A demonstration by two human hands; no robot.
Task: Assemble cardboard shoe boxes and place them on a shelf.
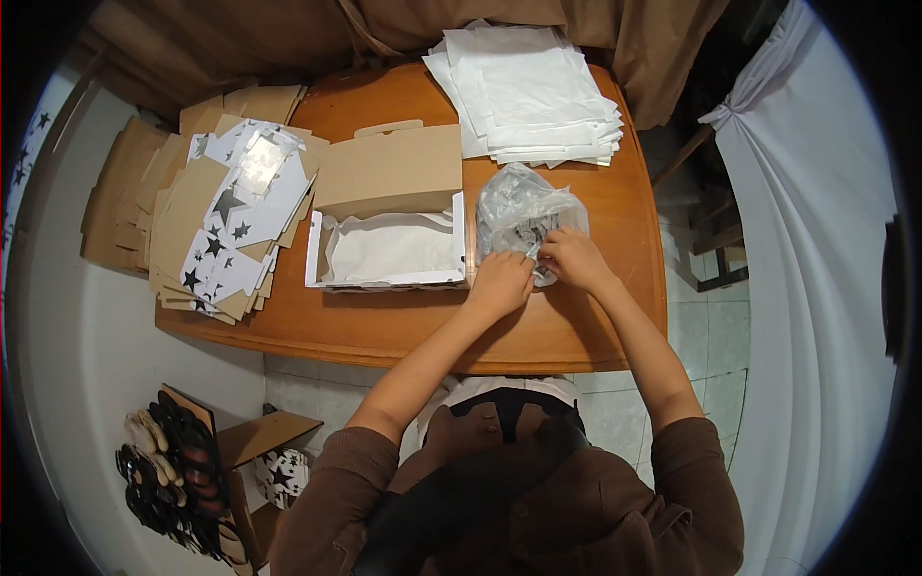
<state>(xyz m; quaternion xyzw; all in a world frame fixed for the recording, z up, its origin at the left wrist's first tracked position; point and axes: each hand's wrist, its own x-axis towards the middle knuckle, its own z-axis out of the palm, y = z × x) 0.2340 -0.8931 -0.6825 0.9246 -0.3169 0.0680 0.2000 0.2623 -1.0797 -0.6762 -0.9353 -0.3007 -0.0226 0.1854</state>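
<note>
A clear plastic bag rests on the wooden table, its mouth turned toward me. Small greyish pieces show inside it, too small to name. My left hand is closed on the near left edge of the bag. At the bag's mouth, my right hand has its fingers bent and pinched together, close to the left fingertips; what they hold is hidden. Just left of the bag stands an open cardboard box with its lid raised, and white tissue paper lines its inside.
Flat cardboard pieces with black stars are piled at the table's left. A stack of white paper sheets lies at the far right of the wooden table. Several shoes are on the lower left, beside an open carton.
</note>
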